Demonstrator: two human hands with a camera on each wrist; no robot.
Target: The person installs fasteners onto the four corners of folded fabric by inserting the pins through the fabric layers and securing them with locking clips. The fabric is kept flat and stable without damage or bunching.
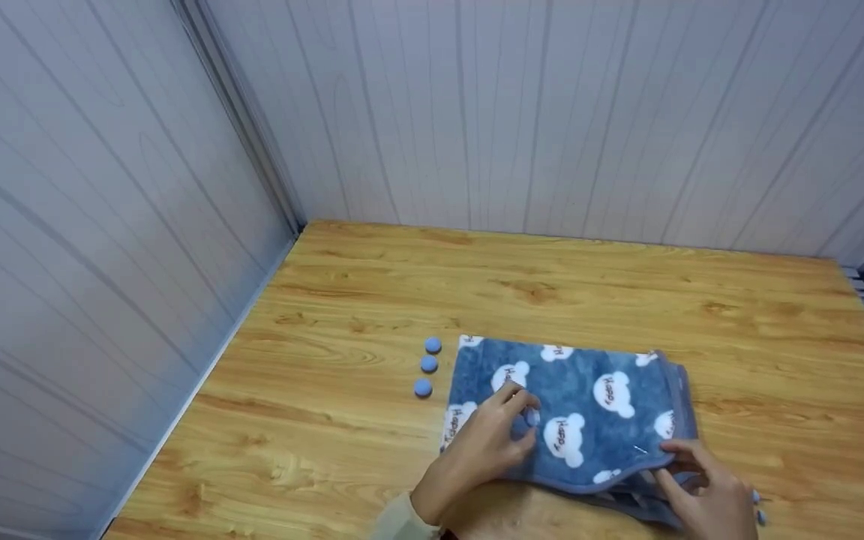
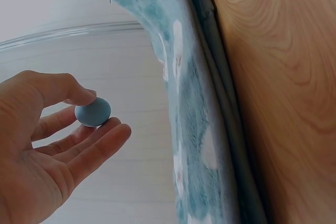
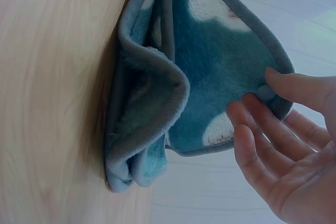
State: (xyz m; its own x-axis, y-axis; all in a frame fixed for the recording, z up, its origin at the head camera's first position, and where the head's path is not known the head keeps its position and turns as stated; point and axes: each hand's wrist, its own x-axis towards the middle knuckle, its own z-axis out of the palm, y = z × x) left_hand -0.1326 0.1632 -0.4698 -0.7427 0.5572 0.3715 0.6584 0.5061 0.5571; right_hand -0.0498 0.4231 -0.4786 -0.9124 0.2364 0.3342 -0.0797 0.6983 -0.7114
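Observation:
A folded blue fleece blanket with white bear heads lies on the table, its near right corner lifted. My right hand pinches that corner. On its underside, between the fingers, sits a small round blue pin base. A thin metal pin pokes out of the cloth's upper face. My left hand, above the blanket's left part, holds a blue round cap between thumb and fingers, apart from the cloth.
Three blue round caps stand in a row left of the blanket. A couple of small blue pieces lie beside my right hand. Pale panel walls close off the wooden table at the back and left.

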